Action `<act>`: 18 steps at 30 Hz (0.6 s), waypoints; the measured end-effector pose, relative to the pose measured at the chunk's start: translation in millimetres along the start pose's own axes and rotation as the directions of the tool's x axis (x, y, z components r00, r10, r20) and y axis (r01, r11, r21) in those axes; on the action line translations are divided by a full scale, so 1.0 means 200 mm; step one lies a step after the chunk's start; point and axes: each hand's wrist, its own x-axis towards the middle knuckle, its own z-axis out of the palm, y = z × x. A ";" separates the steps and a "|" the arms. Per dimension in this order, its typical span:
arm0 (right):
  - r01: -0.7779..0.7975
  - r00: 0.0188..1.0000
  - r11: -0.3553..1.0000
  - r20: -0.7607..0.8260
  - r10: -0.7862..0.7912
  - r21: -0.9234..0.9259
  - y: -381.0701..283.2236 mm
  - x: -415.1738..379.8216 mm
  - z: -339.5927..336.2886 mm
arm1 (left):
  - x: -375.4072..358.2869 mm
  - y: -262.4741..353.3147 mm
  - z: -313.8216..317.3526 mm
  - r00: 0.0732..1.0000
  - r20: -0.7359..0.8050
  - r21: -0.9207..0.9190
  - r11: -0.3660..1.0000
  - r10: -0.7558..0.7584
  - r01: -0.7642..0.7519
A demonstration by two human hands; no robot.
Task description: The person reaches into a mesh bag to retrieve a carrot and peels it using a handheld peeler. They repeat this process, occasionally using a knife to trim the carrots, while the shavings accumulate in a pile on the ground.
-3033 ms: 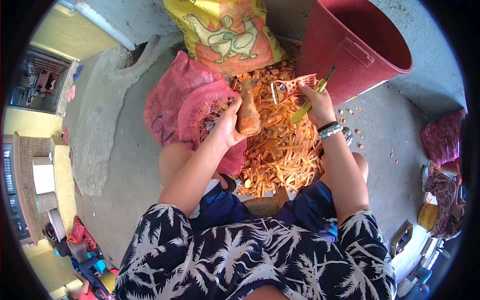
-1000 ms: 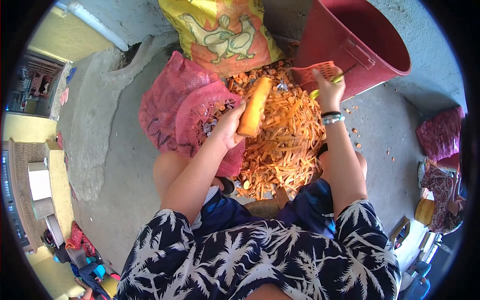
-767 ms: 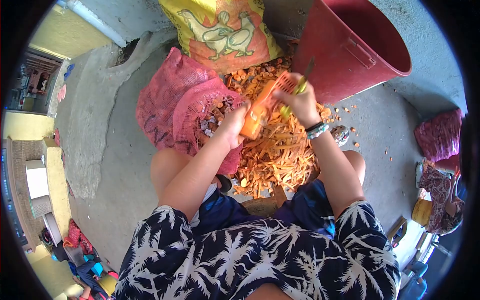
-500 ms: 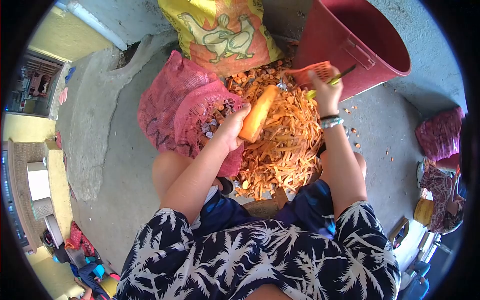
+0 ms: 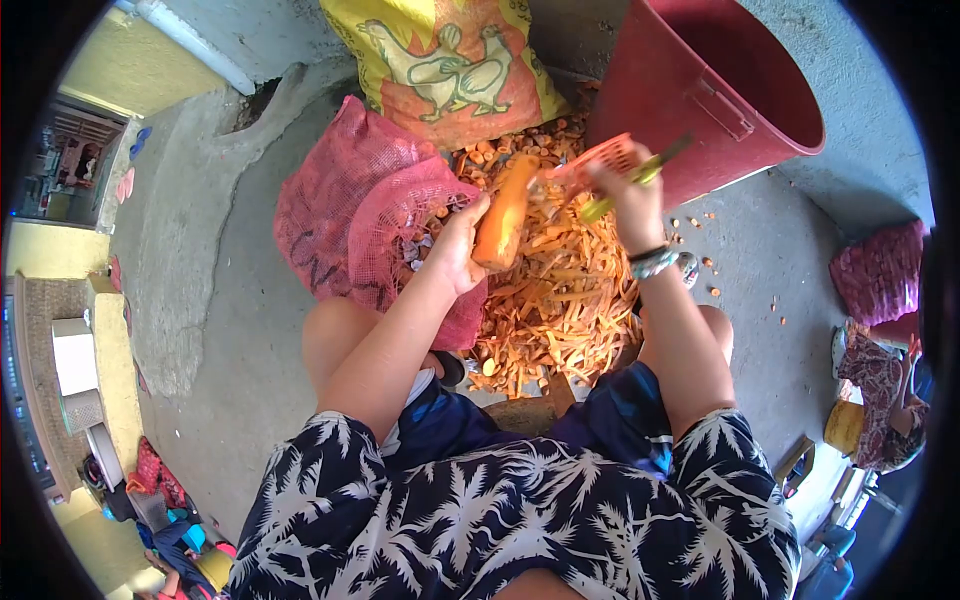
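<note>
My left hand (image 5: 460, 250) is closed around the lower end of a thick, peeled-looking carrot (image 5: 506, 218), which tilts up and away from me. In my right hand (image 5: 634, 205) are an orange perforated plastic peeler (image 5: 612, 154) and a knife (image 5: 598, 209) with a yellow-green handle, its dark blade pointing up to the right. The peeler's front end is close to the carrot's upper part; blur hides whether they touch. Beneath both hands lies a heap of orange carrot peelings (image 5: 570, 310), with cut carrot ends towards the back.
A pink mesh sack (image 5: 340, 210) lies open at the left, with carrot pieces near its mouth. Behind the heap stands a yellow-orange sack (image 5: 450, 70) printed with chickens. A large red bin (image 5: 660, 90) is at the back right. Another person (image 5: 880, 395) is at the far right.
My right hand has moved left and slightly towards me, bringing the peeler nearer the carrot. The carrot has shifted a little left and stands steeper in my left hand.
</note>
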 end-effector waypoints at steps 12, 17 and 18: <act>-0.084 0.984 0.990 0.165 0.064 0.114 0.05 -0.16 0.12 | 0.10 -0.08 0.08 0.977 -0.058 -0.045 0.977 0.205 -0.208; -0.155 0.961 0.978 0.251 0.117 0.138 0.04 -0.10 0.09 | 0.08 -0.08 0.16 0.988 -0.078 -0.024 0.991 0.132 -0.134; -0.195 0.954 0.961 0.266 0.139 0.196 0.04 -0.09 0.09 | 0.08 -0.08 0.16 0.988 -0.076 -0.045 0.989 0.136 -0.140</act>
